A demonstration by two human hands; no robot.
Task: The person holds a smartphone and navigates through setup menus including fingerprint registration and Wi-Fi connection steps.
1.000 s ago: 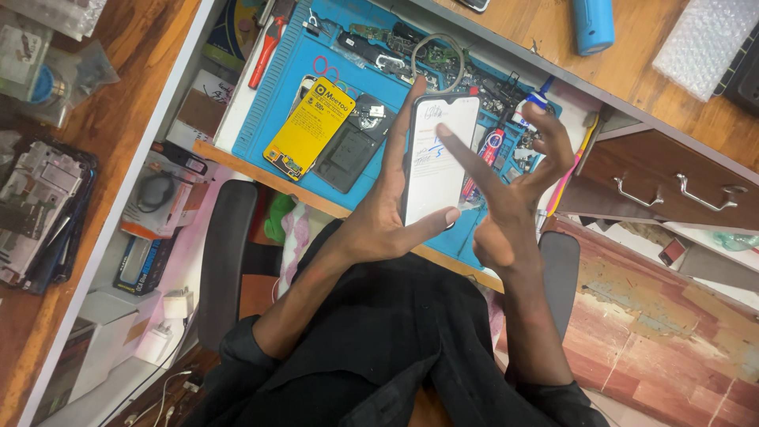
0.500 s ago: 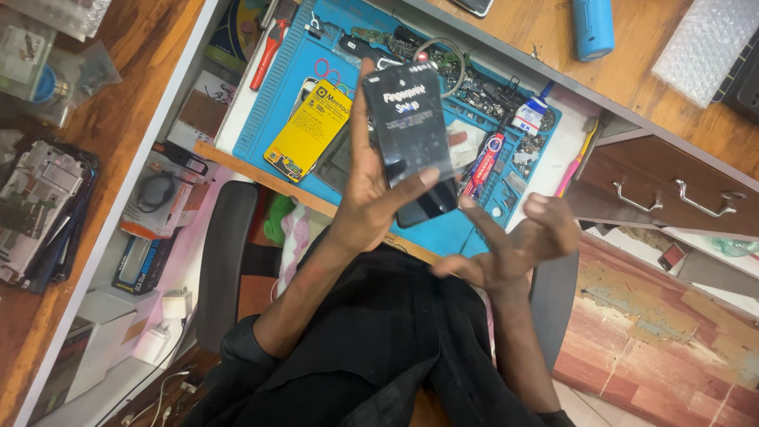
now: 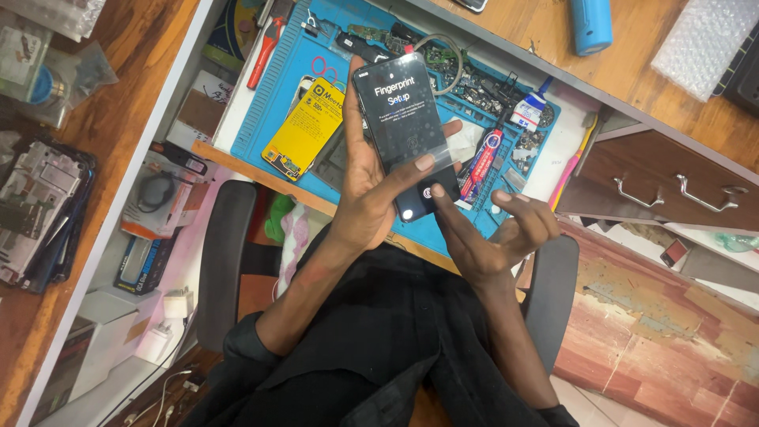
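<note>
Your left hand [image 3: 371,198] is raised over the edge of the surface [image 3: 553,47], its fingers closed around a dark smartphone [image 3: 405,130] that stands with its lit screen towards you, the thumb laid across the lower part of the glass. Your right hand [image 3: 494,233] sits just beside it, lower down, holding nothing: the index finger stretches out to touch the bottom of the screen while the other fingers curl loosely back. The smartphone is held above a blue repair mat [image 3: 277,103]. On that mat, left of your left hand, lies a flat yellow battery [image 3: 304,126] with black print. A small red-and-white tube [image 3: 482,158] lies right of the smartphone, and a white glue bottle [image 3: 528,111] with a blue cap stands beyond it. A blue cylinder [image 3: 591,24] rests on the wooden surface farther off.
</note>
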